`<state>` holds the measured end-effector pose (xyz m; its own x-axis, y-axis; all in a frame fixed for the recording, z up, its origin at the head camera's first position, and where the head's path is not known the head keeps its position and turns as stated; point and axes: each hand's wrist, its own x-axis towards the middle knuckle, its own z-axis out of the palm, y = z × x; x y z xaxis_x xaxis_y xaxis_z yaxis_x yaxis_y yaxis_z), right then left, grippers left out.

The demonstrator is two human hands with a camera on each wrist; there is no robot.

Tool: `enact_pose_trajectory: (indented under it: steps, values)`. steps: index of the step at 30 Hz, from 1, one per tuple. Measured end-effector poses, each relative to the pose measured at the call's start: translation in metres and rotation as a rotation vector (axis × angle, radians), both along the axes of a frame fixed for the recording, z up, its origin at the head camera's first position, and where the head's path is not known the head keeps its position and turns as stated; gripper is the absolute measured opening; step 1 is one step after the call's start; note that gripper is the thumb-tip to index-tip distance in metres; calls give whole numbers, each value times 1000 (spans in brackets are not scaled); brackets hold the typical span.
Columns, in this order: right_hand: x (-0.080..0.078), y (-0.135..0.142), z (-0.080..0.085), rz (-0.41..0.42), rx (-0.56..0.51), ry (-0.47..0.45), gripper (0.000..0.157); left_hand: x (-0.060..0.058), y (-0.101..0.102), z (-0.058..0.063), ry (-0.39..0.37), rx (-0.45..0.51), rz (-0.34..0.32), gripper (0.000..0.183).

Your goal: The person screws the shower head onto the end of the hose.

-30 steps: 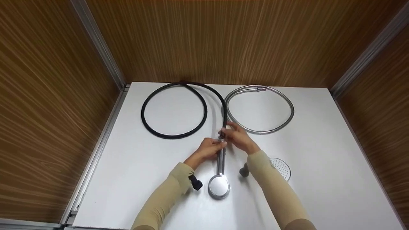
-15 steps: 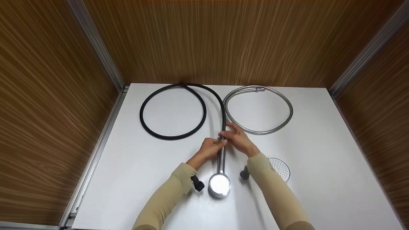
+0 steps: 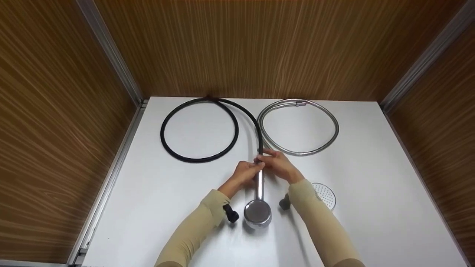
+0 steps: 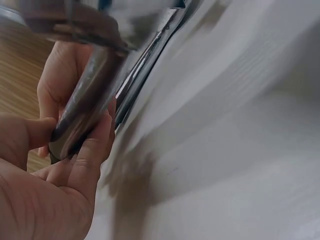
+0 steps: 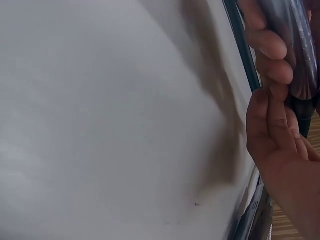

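Note:
My left hand (image 3: 245,173) holds the chrome handle of a hand shower (image 3: 257,212) near its far end, thumb on top. In the left wrist view, its fingers wrap the shiny handle (image 4: 87,97). My right hand (image 3: 279,165) pinches the end of a black shower hose (image 3: 199,160) right where it meets the handle. The right wrist view shows the fingers of that hand (image 5: 287,150) around the dark hose end, just below the handle (image 5: 300,55). The joint itself is mostly hidden by fingers. The shower's round head is raised off the table, casting a shadow beneath.
A coiled metal hose (image 3: 337,128) lies at the back right of the white table (image 3: 374,207). Partly under my right sleeve (image 3: 315,207) shows a round disc with small holes (image 3: 326,194). Wood-grain panels (image 3: 237,48) enclose the back and both sides.
The shower's round head has tilted and shifted slightly right, its bright face now dark. My right fingers have slid slightly down toward the handle's end. The left hand keeps its hold.

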<state>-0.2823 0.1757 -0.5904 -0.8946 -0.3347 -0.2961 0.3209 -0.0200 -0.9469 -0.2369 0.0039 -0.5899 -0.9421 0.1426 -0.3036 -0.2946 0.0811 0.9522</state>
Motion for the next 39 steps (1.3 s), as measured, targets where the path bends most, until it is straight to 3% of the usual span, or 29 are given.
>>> enact_pose_trajectory:
  steps: [7, 15, 24, 39]
  values:
    - [2, -2, -2, -29, 21, -35, 53, -1, 3, -1, -51, 59, 20, 33]
    - [0, -3, -5, -30, -58, -59, 39, -1, 1, 1, -71, 55, 23, 31]
    - [2, -1, -4, -27, 77, -50, 43, -2, 1, -3, -88, 41, 27, 33]
    - [1, 0, -9, -24, 159, -12, 49, 1, 4, -7, -70, 10, 39, 39]
